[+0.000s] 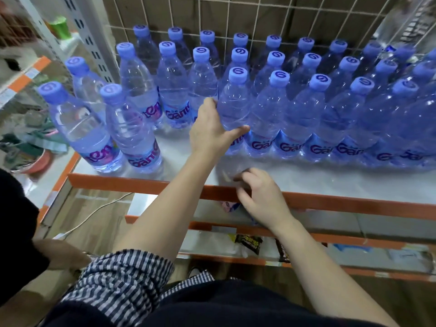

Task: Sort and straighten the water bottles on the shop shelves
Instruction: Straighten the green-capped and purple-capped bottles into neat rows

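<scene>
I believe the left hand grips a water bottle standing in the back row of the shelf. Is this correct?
Not quite. In the head view the left hand grips a water bottle standing in the front row of the shelf, not the back row.

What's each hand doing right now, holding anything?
Left hand: grips a front-row bottle.
Right hand: open, fingers loosely curled over the shelf edge, nothing visible in it.

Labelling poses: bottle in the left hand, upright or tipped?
Upright: the bottle, gripped by the left hand, stands cap up, base on the shelf, in line with the front row.
</scene>
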A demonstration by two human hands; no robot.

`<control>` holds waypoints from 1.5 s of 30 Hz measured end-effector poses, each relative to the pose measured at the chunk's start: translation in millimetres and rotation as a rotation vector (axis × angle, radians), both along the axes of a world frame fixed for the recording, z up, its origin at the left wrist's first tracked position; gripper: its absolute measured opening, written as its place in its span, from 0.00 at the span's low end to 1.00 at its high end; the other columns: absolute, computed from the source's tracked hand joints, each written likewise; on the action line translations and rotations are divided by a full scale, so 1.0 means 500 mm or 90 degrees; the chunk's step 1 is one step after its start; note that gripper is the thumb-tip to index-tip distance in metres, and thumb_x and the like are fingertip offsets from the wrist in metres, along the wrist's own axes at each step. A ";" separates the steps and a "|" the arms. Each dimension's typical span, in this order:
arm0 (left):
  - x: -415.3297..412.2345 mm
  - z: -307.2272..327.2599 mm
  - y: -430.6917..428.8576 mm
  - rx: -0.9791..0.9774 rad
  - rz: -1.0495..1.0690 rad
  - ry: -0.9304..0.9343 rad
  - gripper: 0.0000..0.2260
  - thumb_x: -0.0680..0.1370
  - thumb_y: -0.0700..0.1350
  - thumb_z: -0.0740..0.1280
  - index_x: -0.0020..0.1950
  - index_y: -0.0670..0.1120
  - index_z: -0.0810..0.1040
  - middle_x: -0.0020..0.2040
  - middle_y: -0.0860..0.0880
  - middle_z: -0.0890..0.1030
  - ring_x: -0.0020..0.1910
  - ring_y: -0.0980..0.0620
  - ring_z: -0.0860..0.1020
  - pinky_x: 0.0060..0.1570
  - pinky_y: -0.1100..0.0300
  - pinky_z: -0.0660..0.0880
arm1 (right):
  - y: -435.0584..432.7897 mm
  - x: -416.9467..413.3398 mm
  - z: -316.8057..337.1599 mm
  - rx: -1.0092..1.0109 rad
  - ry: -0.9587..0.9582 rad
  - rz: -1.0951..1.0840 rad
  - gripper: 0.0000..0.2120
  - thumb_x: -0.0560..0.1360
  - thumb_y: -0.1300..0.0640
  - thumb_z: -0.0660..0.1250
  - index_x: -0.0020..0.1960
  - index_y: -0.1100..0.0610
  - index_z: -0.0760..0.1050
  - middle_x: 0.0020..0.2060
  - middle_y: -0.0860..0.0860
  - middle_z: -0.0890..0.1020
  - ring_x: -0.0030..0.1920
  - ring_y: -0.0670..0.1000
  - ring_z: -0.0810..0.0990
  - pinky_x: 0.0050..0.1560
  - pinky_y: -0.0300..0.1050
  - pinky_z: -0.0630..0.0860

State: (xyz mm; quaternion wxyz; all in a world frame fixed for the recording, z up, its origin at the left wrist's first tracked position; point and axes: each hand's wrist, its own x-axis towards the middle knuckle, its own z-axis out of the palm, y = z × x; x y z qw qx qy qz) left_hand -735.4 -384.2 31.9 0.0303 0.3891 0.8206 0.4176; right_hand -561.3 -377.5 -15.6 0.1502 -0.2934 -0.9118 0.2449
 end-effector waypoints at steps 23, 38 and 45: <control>-0.189 0.153 -0.380 0.082 0.009 0.456 0.10 0.78 0.45 0.67 0.53 0.39 0.79 0.52 0.41 0.79 0.52 0.40 0.76 0.55 0.52 0.70 | -0.111 -0.311 0.193 0.028 0.283 0.154 0.22 0.76 0.51 0.69 0.66 0.60 0.72 0.55 0.53 0.79 0.47 0.47 0.75 0.52 0.43 0.74; -0.327 0.155 -0.411 0.057 -0.012 0.369 0.16 0.75 0.49 0.69 0.59 0.41 0.79 0.50 0.42 0.83 0.44 0.40 0.81 0.44 0.49 0.77 | -0.100 -0.402 0.263 0.147 0.189 0.075 0.17 0.71 0.44 0.71 0.46 0.59 0.77 0.36 0.50 0.76 0.37 0.51 0.72 0.40 0.46 0.69; -0.276 0.166 -0.312 0.066 -0.070 0.390 0.13 0.73 0.51 0.69 0.51 0.42 0.81 0.40 0.43 0.83 0.39 0.39 0.80 0.37 0.52 0.71 | -0.009 -0.332 0.302 0.156 0.091 0.087 0.14 0.74 0.50 0.71 0.50 0.60 0.79 0.41 0.52 0.80 0.41 0.50 0.75 0.43 0.44 0.68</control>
